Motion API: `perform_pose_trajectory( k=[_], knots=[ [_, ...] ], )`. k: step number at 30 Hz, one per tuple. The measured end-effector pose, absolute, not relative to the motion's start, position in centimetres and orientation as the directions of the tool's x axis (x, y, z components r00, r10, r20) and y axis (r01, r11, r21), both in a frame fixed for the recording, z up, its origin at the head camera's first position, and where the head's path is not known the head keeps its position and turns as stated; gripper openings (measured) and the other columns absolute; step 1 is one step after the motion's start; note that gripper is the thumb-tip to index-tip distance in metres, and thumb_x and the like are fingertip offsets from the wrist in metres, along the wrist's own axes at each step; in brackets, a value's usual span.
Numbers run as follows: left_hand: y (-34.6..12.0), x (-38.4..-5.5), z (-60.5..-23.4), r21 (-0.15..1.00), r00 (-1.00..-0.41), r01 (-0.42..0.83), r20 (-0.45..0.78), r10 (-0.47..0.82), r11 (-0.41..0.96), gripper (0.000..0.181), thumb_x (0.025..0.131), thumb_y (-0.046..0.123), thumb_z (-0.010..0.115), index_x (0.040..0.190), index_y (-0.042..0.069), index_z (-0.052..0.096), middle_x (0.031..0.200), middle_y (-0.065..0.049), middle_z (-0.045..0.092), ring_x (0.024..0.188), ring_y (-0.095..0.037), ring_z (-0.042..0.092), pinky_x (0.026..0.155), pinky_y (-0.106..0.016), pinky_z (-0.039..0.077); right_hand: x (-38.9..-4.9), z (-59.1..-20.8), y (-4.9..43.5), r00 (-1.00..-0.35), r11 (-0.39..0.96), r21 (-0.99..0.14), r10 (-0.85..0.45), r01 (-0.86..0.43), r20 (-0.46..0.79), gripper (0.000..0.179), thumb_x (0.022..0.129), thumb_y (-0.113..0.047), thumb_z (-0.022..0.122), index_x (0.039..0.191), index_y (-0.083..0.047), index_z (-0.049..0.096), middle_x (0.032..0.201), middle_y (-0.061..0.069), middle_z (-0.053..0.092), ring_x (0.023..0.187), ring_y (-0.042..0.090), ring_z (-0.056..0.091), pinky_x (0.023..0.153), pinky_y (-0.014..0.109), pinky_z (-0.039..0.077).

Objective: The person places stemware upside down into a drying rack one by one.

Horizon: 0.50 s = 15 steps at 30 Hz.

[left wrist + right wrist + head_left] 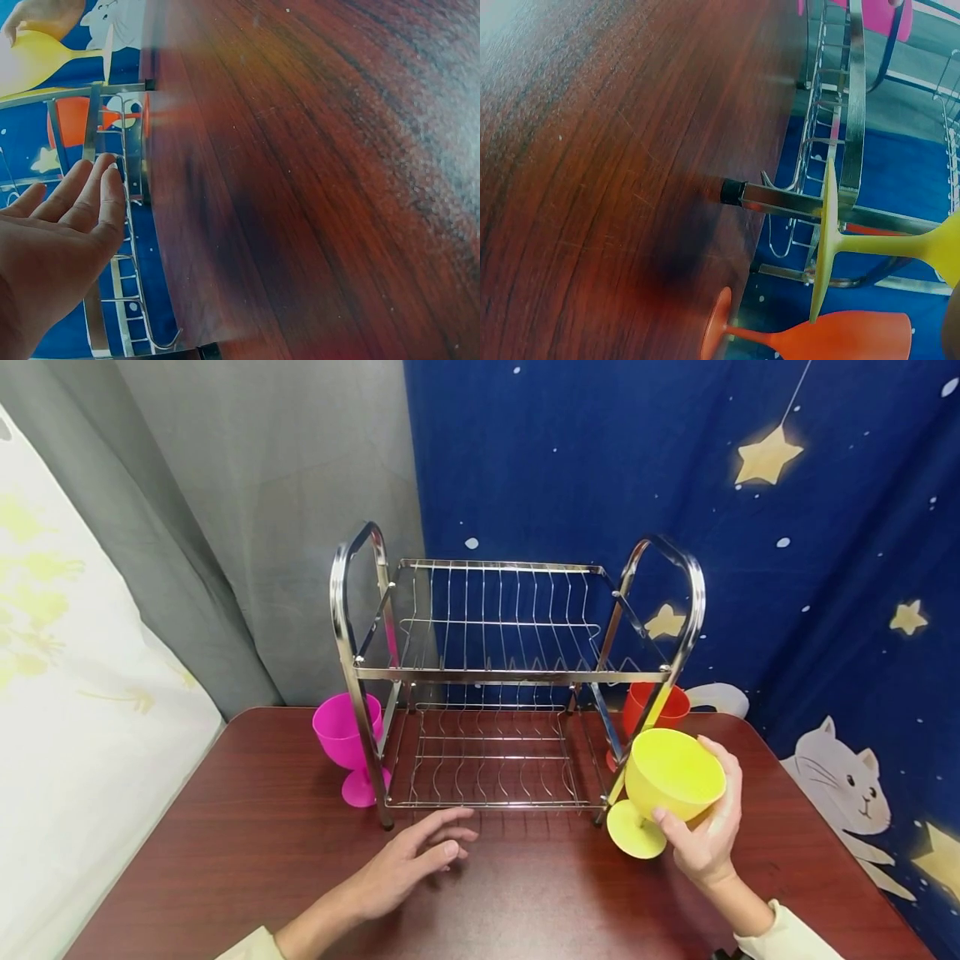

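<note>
My right hand [712, 827] grips a yellow plastic goblet [675, 777] by its bowl, thumb on the near side and fingers round the far right. The goblet leans, its foot pointing down and left by the rack's front right leg. In the right wrist view the yellow foot [824, 251] is clear of the tabletop. My left hand [408, 860] hovers before the rack's lower shelf with fingers loosely extended, holding nothing. The left wrist view shows its palm [56, 259] bare. A two-tier chrome dish rack [510, 677] stands in the middle.
A magenta goblet [345, 731] stands upright at the rack's left side. Behind the yellow goblet, at the rack's right side, a red-orange goblet [675, 703] stands partly hidden. All rest on a dark red wooden table [225, 827], with grey and blue curtains [562, 468] behind.
</note>
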<state>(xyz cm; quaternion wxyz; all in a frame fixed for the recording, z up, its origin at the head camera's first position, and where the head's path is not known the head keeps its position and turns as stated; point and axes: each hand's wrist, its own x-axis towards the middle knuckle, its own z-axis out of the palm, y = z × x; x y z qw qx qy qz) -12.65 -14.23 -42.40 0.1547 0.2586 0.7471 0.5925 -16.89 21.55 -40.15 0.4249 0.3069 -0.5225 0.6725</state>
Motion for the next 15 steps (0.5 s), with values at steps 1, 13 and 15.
perform_pose_trajectory(
  k=[1, 13, 15],
  knots=[
    [-14.23, -12.64, -42.41, 0.965, -0.819, 0.202, 0.074, 0.569, 0.165, 0.043, 0.103, 0.017, 0.042, 0.146, 0.017, 0.04, 0.131, -0.015, 0.06, 0.11, -0.015, 0.063, 0.092, -0.034, 0.051, -16.84, -40.15, 21.47, -0.452, -0.1, -0.441, 0.232, -0.892, 0.861, 0.084, 0.054, 0.007, 0.069, 0.13, 0.022, 0.037, 0.12, 0.022, 0.055, 0.105, 0.028, 0.056, 0.091, 0.027, 0.047],
    [-14.14, -12.76, -42.37, 0.968, -0.825, 0.18, 0.051, 0.563, 0.177, 0.042, 0.103, 0.018, 0.043, 0.145, 0.018, 0.04, 0.132, -0.019, 0.058, 0.114, -0.03, 0.062, 0.093, -0.032, 0.051, -16.68, -40.0, 20.61, -0.48, -0.11, -0.469, 0.113, -0.876, 0.87, 0.085, 0.052, 0.01, 0.068, 0.13, 0.024, 0.037, 0.121, 0.023, 0.053, 0.105, 0.028, 0.057, 0.089, 0.028, 0.048],
    [-14.13, -12.8, -42.4, 0.967, -0.824, 0.184, 0.055, 0.563, 0.175, 0.042, 0.103, 0.018, 0.043, 0.145, 0.018, 0.04, 0.132, -0.019, 0.058, 0.113, -0.032, 0.062, 0.093, -0.034, 0.051, -16.65, -39.98, 20.5, -0.484, -0.11, -0.474, 0.094, -0.874, 0.87, 0.085, 0.052, 0.01, 0.068, 0.13, 0.024, 0.037, 0.121, 0.024, 0.053, 0.105, 0.028, 0.058, 0.089, 0.028, 0.048]
  ],
)
